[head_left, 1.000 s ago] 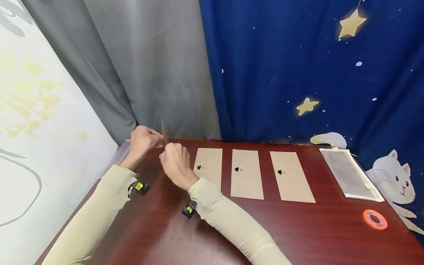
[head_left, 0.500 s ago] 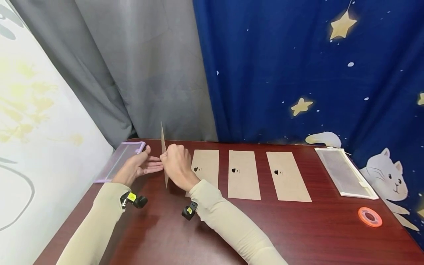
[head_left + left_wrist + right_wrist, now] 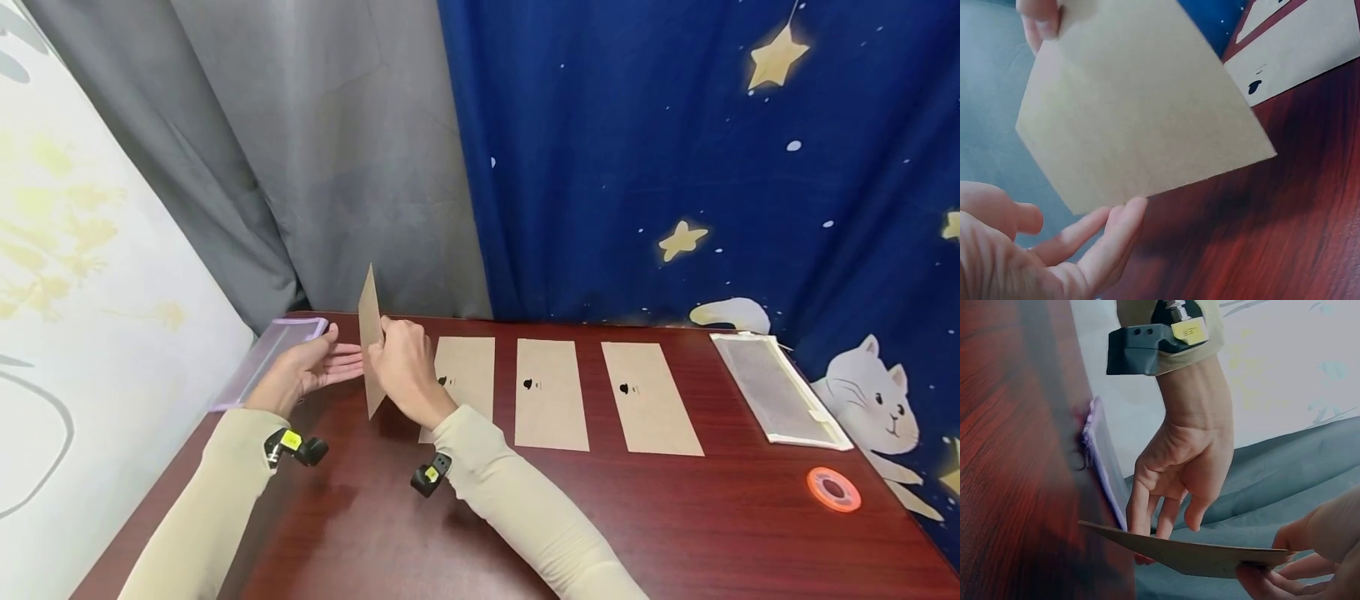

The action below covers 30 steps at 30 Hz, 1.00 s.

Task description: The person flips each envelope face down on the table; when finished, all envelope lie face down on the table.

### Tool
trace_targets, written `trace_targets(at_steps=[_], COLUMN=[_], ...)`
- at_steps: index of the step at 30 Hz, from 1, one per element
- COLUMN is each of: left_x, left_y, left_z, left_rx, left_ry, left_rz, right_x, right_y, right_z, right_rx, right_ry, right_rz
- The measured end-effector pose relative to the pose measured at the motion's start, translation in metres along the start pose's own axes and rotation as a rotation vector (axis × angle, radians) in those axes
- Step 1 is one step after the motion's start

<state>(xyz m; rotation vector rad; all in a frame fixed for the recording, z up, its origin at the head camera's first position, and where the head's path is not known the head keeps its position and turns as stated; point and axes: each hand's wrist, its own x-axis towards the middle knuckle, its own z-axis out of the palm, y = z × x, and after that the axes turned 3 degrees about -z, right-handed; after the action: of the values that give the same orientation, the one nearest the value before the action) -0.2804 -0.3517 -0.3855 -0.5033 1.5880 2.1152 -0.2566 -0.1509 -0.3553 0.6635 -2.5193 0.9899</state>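
My right hand [image 3: 408,364] pinches a thin, stiff tan kraft-paper rectangle [image 3: 371,342] by its edge and holds it upright above the table. In the left wrist view the broad plain side of this kraft-paper rectangle [image 3: 1141,119] faces the camera. My left hand [image 3: 311,368] lies to its left, palm turned up and fingers extended. The fingertips [image 3: 1138,205] meet the bottom edge of the rectangle. In the right wrist view, part of the left fingers is hidden behind the rectangle. Three similar tan rectangles, including the middle one [image 3: 551,408], lie in a row, each with a small black hat print.
A purple-edged clear zip pouch [image 3: 262,367] lies at the table's left edge, behind the left hand. At the right are a white-edged mesh pouch [image 3: 787,400] and an orange ring-shaped roll [image 3: 834,489]. Curtains [image 3: 390,167] hang behind the dark red table [image 3: 675,533].
My left hand has let go of the kraft-paper rectangle, dropped lower and opened palm up beside it. The rectangle, in my right hand, has turned to show more of its flat side.
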Motion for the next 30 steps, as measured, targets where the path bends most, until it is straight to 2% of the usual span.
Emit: trace_targets(at_steps=[3, 7, 10, 14, 19, 24, 27, 30], left_x=[-0.002, -0.007, -0.009, -0.012, -0.011, -0.005, -0.001, 0.001], left_y=[0.005, 0.012, 0.017, 0.018, 0.011, 0.000, -0.007, -0.014], left_z=[-0.003, -0.007, -0.009, -0.009, -0.009, -0.008, -0.010, -0.013], left_rx=[0.006, 0.040, 0.083, 0.174, 0.300, 0.397, 0.439, 0.450], left_ry=[-0.019, -0.027, -0.017, 0.026, 0.098, 0.198, 0.218, 0.230], left_rz=[-0.001, 0.005, 0.019, 0.051, 0.155, 0.228, 0.258, 0.287], right_x=[0.002, 0.004, 0.006, 0.008, 0.006, 0.001, -0.005, -0.010], right_y=[0.002, 0.007, 0.011, 0.021, 0.034, 0.045, 0.049, 0.052], right_z=[-0.004, -0.009, -0.011, -0.008, 0.003, 0.015, 0.023, 0.030], right_rx=[0.004, 0.095, 0.192, 0.232, 0.273, 0.376, 0.430, 0.436], right_ry=[-0.006, -0.005, 0.023, 0.058, 0.031, 0.013, -0.001, -0.022], right_rz=[0.000, 0.011, 0.019, 0.027, 0.117, 0.221, 0.281, 0.329])
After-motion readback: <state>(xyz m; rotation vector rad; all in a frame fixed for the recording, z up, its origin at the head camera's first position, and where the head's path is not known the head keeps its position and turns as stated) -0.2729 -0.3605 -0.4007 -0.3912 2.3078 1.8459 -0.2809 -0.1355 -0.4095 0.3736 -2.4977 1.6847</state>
